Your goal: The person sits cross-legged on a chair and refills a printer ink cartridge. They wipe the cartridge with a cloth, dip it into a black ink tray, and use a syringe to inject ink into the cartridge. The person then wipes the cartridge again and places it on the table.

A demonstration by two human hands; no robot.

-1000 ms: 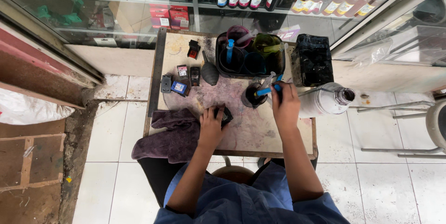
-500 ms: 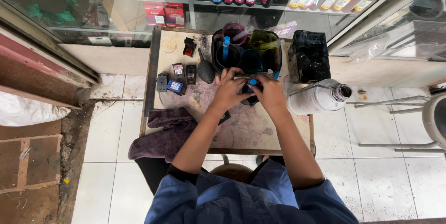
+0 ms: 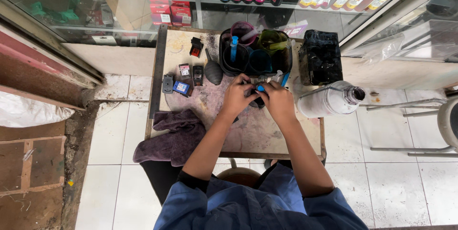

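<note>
Hands: left hand and right hand meet, fingers clamped on a small dark ink cartridge.
Cartridge: toward the stained table's far edge, just before the ink cups.
Syringe: blue-capped syringe on top; long axis hidden.

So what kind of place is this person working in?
Probably a small ink-refill stall at a shopfront. Small printer cartridges lie on a stained little wooden table, syringes stand in dark ink-smeared cups, and bottles line a glass display case behind.
</note>
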